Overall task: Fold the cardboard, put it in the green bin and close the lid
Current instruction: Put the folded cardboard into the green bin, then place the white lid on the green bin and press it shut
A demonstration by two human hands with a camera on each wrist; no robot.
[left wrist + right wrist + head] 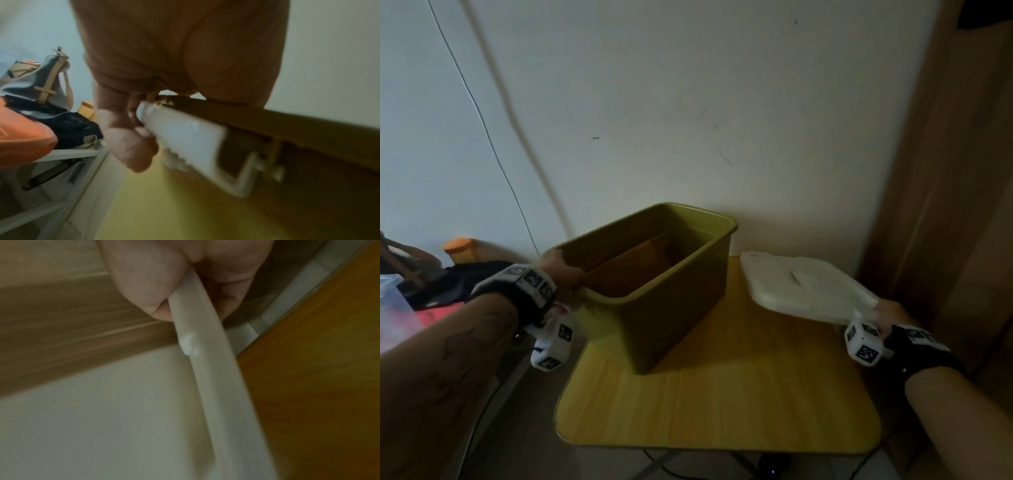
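White plastic lid (804, 286), right of the green bin (681, 301) on the counter (722, 404): your right hand (890, 313) pinches its near corner; light, slightly flexible, likely. Left hand (561, 270) grips the bin's rim; cardboard (626, 270) lies inside.

Olive-green bin (674, 308), brown cardboard (630, 270) inside, white lid (801, 287), yellow wood-grain counter (722, 404), black wrist straps (917, 356) with black-white marker cubes (863, 342).
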